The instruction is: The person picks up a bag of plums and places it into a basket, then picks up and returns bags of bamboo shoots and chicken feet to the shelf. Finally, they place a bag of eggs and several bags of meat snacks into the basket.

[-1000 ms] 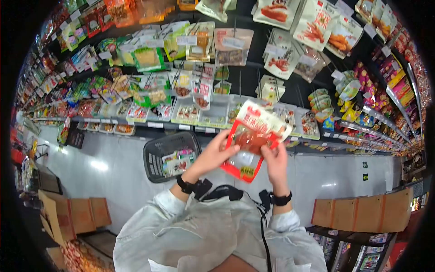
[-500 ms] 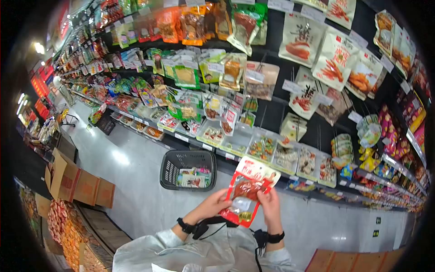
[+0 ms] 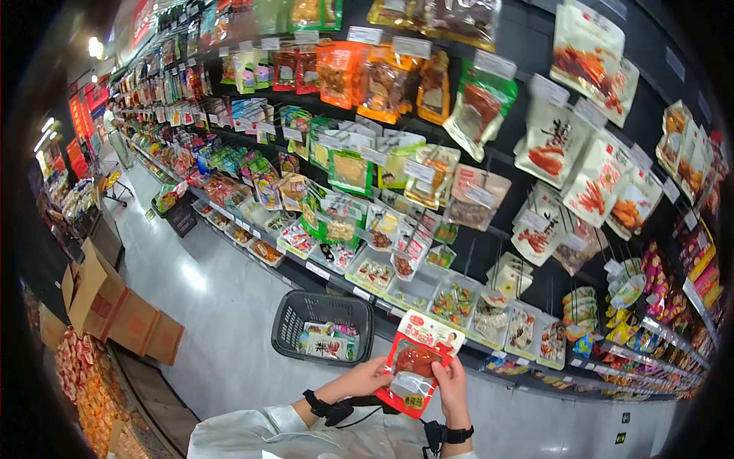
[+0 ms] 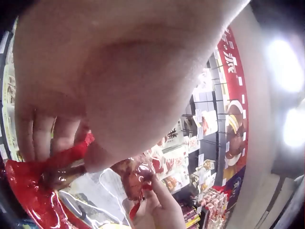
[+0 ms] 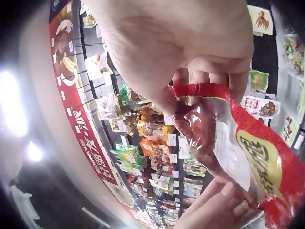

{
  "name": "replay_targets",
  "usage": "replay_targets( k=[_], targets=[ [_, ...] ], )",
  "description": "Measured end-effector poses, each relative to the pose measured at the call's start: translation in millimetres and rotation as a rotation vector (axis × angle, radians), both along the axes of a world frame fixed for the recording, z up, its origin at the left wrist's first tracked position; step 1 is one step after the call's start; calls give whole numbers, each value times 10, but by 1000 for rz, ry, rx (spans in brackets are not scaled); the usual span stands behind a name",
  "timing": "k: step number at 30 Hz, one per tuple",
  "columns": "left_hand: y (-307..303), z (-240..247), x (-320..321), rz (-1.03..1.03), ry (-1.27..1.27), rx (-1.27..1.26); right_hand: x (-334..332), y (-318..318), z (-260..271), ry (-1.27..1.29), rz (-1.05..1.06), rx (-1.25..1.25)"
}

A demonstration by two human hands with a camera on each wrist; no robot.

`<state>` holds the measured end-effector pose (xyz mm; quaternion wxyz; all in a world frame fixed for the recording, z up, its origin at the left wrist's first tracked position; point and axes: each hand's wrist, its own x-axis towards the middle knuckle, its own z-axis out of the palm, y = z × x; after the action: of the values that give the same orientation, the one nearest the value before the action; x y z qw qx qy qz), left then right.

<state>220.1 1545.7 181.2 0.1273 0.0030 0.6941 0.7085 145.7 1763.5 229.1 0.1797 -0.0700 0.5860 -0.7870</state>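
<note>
A red and white snack packet [image 3: 416, 362] with a clear window is held up in front of the body, a dark reddish-brown piece of food showing inside it. My left hand [image 3: 365, 379] pinches its left edge between thumb and fingers. On the opposite edge my right hand [image 3: 453, 386] grips it, thumb on the front. The left wrist view shows the packet's red border [image 4: 33, 191] under the left fingers. From the right wrist, a yellow label [image 5: 259, 155] is visible near the packet's lower end. Left of the hands, a dark basket [image 3: 287, 325] sits on the floor with several packets [image 3: 330, 342] in it.
Ahead runs a long shelf wall of hanging snack bags [image 3: 547, 157], with clear bins [image 3: 409, 291] along its lower ledge. Opened cardboard boxes [image 3: 115, 310] stand at the left beside heaped wrapped goods [image 3: 88, 382]. A second basket [image 3: 181, 216] is farther down the aisle.
The head view has tilted up and swung, so the hands and packet now appear lower and more of the upper shelves shows. Both hands keep holding the packet, which looks more upright than at first.
</note>
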Motion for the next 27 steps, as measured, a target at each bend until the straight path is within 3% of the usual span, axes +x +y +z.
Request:
replay_targets(
  k=[5, 11, 18, 20, 23, 27],
  targets=[
    [-549, -152, -85, -79, -18, 67, -33, -468, 15, -32, -33, 38],
    [-1241, 45, 65, 24, -46, 66, -80, -1150, 47, -44, 87, 87],
    [-1588, -187, 339, 466, 134, 202, -173, -1915, 110, 44, 295, 107],
    [-1566, 125, 467, 580, 127, 196, -218, -2019, 100, 29, 375, 113],
    [-1501, 87, 689, 688, 73, 245, -303, -2233, 131, -36, 504, 64],
    [-1375, 388, 1106, 880, 22, 276, -180, -2680, 118, -63, 719, -13]
  ],
)
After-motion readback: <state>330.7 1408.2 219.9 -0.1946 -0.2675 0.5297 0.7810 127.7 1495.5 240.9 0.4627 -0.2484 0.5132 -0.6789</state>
